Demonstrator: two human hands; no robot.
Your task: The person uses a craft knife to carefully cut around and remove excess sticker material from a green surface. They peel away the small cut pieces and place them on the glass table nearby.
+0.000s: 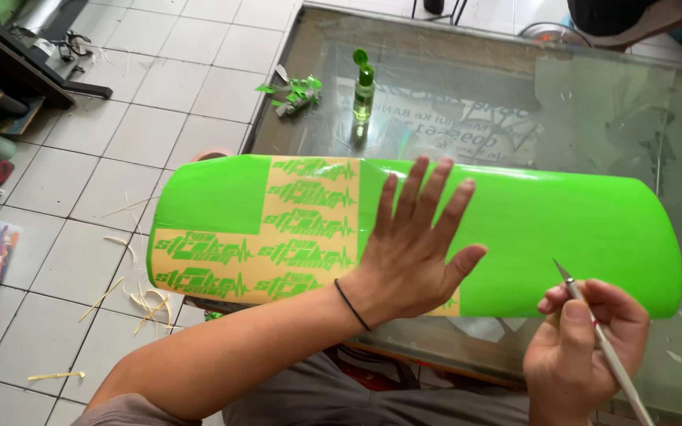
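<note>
Green vinyl sheet (530,229) lies curved across the near edge of a glass table (593,95), reaching well past the fingers on both sides and overhanging the table's left edge above the white tiled floor (120,142). Left of the fingers, part of the sheet has been weeded to its tan backing (309,229), where rows of green cut-out lettering remain; a solid green patch sits at the far left corner.

Pressed flat on the sheet, the left hand (412,256) has its fingers (412,189) spread wide and straight, gripping nothing, the palm over the border between tan backing and plain green. A thin black band (350,304) circles its wrist.

Near the sheet's front edge, to the right of the spread thumb, the right hand (586,347) is closed around a slim craft knife (593,331), pinched between thumb and fingers (562,300), its blade tip pointing up and left, just over the green surface; whether it touches cannot be told.

Beyond the fingertips, on the glass, stands a small green-capped bottle (364,83) with its lid flipped open. Left of that lies a little heap of green vinyl scraps (295,93). Pale backing slivers (148,304) are scattered on the floor, below the sheet's left end.
</note>
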